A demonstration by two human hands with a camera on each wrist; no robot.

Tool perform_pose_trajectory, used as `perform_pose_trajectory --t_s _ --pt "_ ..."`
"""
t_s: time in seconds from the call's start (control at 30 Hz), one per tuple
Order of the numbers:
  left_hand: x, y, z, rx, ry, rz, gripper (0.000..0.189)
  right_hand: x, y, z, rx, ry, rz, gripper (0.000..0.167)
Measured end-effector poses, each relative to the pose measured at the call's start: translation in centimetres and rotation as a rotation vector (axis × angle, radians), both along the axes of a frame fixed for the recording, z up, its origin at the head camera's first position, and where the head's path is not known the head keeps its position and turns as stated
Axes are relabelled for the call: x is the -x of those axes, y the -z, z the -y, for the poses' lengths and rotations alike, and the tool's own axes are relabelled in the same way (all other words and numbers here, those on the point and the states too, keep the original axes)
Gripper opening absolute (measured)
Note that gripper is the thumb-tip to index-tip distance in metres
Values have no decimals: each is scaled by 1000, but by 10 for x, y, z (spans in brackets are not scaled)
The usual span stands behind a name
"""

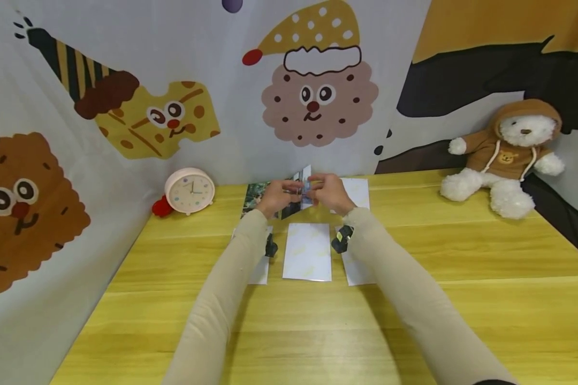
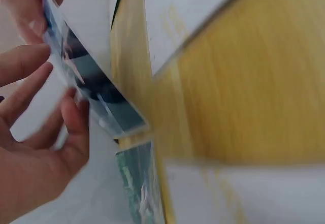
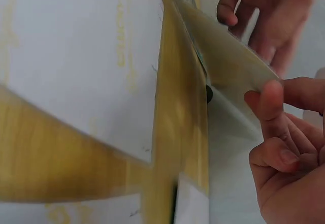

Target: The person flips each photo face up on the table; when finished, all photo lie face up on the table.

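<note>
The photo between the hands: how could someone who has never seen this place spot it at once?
Start at the wooden table and look to its far edge, below the drawn pink cookie. There, between the left hand and the right hand, is the photo. It alone is tilted up, while the nearby cards lie flat.

A thin, glossy, rectangular photo card (image 1: pixel 291 209) is tilting steeply between the left hand (image 1: pixel 275 197) and the right hand (image 1: pixel 331 192), above a yellow wooden table (image 1: pixel 298 331). The right fingers are pinching it near a corner; the left fingertips are meeting its edge. One face is showing a dark, bluish picture; the other is looking pale and plain.
</note>
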State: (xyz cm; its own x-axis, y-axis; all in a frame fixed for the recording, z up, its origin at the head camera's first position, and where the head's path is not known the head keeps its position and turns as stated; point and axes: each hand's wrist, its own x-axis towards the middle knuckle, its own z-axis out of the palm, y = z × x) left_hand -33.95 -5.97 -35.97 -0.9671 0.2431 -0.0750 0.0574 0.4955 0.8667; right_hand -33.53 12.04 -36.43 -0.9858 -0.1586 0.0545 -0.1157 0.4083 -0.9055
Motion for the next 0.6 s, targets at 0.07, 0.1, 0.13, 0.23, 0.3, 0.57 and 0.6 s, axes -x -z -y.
perform_pose_trajectory --t_s 0.07,0.1,0.13,0.23,0.3,0.57,0.6 --pt "0 0 3 29 -1 13 40 -1 1 -6 20 13 -2 47" --pt "0 -1 6 37 -4 24 42 -1 2 -9 37 21 -6 47" --pt "0 0 10 44 -8 37 43 -1 2 -11 57 27 -4 47" --pt "1 1 20 20 -18 75 47 -1 3 -15 143 48 13 47" --pt "2 3 23 1 -16 85 48 0 3 -18 208 65 38 47" --pt "1 6 26 -66 -25 72 53 4 9 -23 275 107 95 45" --pt "1 6 26 -73 -26 71 54 4 10 -23 253 113 95 45"
